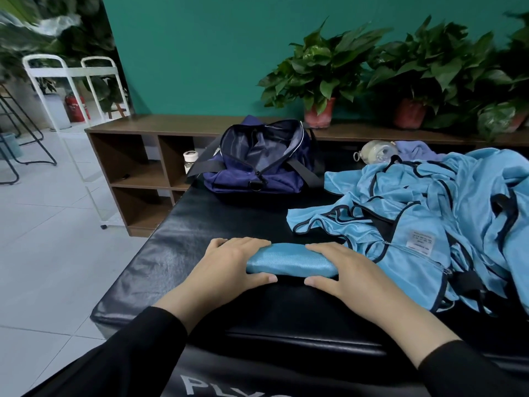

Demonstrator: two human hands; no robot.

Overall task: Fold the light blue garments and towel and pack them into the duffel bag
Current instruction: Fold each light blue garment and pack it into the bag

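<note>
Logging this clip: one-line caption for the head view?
Both hands grip a folded blue garment; open duffel bag waits behind.

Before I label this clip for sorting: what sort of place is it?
Probably a gym or fitness studio: a black padded plyo box serves as the worktop, with an open navy duffel bag and a pile of light blue mesh sports vests on it.

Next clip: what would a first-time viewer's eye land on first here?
Both hands, left hand and right hand, grip a folded light blue bundle at the near edge of the black padded bench. To the right sprawls a heap of unfolded blue garments; behind, the navy duffel bag gapes open.
</note>
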